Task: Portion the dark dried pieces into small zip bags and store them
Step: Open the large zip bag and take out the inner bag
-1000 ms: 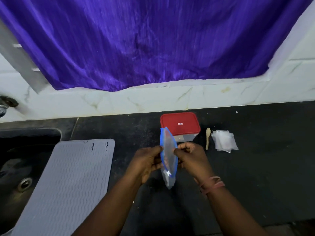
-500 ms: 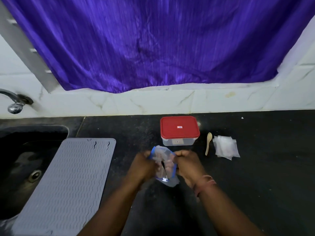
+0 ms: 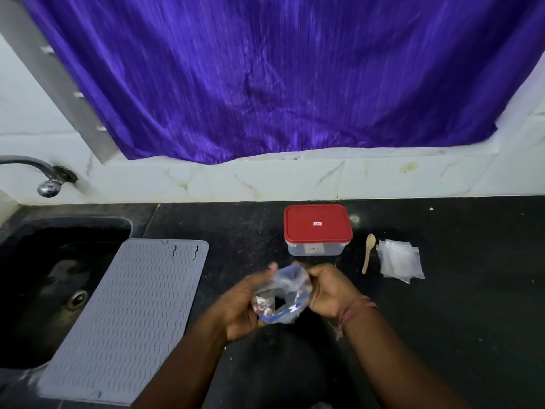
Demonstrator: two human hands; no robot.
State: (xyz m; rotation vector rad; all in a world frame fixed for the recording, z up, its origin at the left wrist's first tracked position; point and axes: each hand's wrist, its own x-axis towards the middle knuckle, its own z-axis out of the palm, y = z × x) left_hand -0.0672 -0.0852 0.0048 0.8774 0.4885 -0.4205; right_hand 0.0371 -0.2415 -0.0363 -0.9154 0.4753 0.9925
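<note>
Crinkled clear plastic with a blue zip edge was what we held between both hands: the zip bag [image 3: 281, 293] sat low over the black table [image 3: 442, 335], at about 6 o'clock from the red-lidded container [image 3: 318, 230]. Our left hand [image 3: 244, 305] cupped it from 9 o'clock, fingers curled around its side; our right hand [image 3: 330, 290] pinched the top edge at 3 o'clock. To open it well, we judged we should pull the two lips apart evenly and keep the mouth upward so nothing spilled. Further right lay the wooden spoon [image 3: 368, 253] and the stack of small bags [image 3: 401, 259]. Motion blur hid the zip line, so whether it was sealed we could not tell; dark and reddish shapes inside stayed unclear.
</note>
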